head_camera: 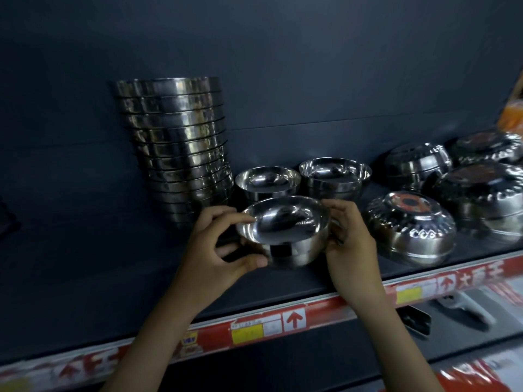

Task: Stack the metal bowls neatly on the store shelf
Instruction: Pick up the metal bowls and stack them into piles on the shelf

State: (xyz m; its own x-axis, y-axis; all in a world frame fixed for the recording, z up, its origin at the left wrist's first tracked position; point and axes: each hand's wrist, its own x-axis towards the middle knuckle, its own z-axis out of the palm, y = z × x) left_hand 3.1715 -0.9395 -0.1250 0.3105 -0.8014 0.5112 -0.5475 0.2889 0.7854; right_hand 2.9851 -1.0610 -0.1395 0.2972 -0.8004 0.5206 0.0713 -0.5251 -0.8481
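I hold one small metal bowl (283, 230) upright between both hands, at the front of the dark shelf (119, 278); whether its foot touches the shelf I cannot tell. My left hand (219, 244) has its grip clamped on the bowl's left side, fingertips on the rim and thumb low against the base. My right hand (349, 239) closes on the right side, fingers curled over the rim and wall.

Just behind the bowl stand two more upright bowls: one (267, 183) directly behind, another (335, 175) behind and to the right, which looks like a short stack. To the left, near my left hand, rises a tall stack of nested bowls (181, 145) that leans to the left at the top. To the right, close to my right hand, sit patterned metal bowls turned upside down (410, 224), several of them crowding the shelf toward the back right corner.

Along the shelf's front edge runs a red price strip (266, 323) with yellow and white labels and arrows.
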